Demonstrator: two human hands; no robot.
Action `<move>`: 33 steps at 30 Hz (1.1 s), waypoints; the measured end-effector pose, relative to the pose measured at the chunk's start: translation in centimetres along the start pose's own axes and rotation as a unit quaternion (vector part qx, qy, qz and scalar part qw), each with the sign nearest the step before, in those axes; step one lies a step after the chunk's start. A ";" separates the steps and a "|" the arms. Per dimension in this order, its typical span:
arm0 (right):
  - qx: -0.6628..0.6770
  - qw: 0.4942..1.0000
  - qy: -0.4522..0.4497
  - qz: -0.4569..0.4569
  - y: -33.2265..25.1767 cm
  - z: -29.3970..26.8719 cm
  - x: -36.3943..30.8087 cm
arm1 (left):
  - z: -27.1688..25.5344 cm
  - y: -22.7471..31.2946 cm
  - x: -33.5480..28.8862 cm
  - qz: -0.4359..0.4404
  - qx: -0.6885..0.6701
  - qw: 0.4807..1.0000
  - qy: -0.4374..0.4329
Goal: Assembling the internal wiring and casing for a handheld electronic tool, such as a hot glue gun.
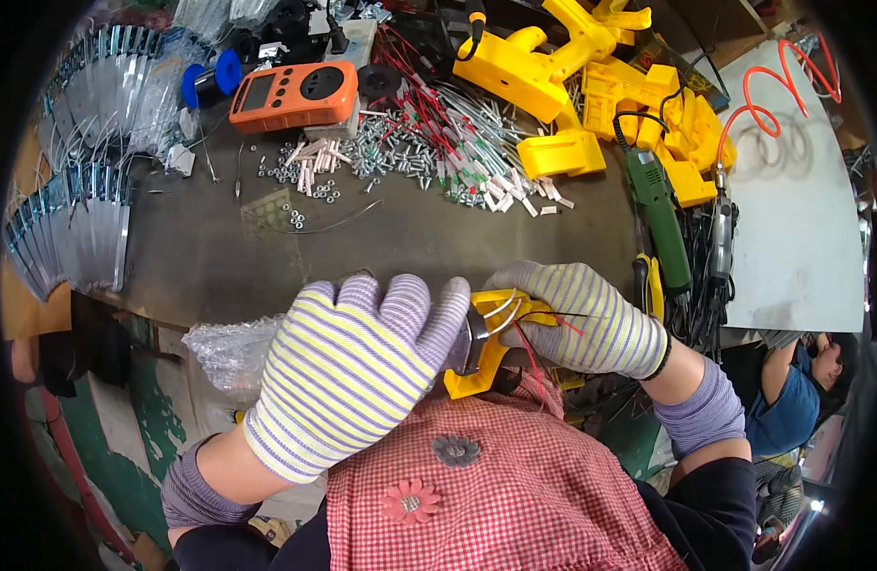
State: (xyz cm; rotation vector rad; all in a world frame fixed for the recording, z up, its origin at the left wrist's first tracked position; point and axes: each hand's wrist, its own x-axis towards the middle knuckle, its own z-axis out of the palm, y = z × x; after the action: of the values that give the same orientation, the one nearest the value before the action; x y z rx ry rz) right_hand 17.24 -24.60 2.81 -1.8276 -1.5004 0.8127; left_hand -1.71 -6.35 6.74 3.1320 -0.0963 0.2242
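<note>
Both my hands wear white gloves striped yellow and purple, and they meet close to my apron at the table's near edge. My right hand (591,324) grips a yellow plastic housing (472,383) from its right side. Against the housing's left side sits a dark, shiny metal part (471,344), with the fingers of my left hand (348,371) closed on it; that hand's fingertips are partly hidden. Two whitish wires (500,312) curve over the housing. Thin red wires (529,347) hang below my right fingers, and a thin black lead points right.
Screws (400,157), nuts, pale sleeves and red wires (429,105) lie across the table's far middle. An orange multimeter (295,95) and blue spool (212,79) stand behind. Yellow housings (543,71), a green power tool (659,214) and coiled red hose (762,71) are right; metal sheets (77,228) left.
</note>
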 end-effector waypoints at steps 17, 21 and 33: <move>-0.040 0.997 0.057 0.025 1.2 1.6 0.0 | 0.6 -0.6 0.5 -0.030 -0.050 0.998 -0.040; -0.115 0.985 0.047 0.121 -0.1 0.4 1.2 | 4.2 -3.8 0.7 -0.041 -0.145 0.986 -0.075; -0.100 0.942 0.312 0.067 0.3 1.4 -1.8 | 6.3 -1.0 5.9 -0.099 -0.357 0.916 0.154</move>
State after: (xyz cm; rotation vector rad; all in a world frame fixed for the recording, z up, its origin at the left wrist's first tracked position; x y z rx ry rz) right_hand 15.99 -26.31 1.86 -2.0880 -1.0778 0.0977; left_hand 5.04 -5.72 1.39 2.3253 0.1164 0.5344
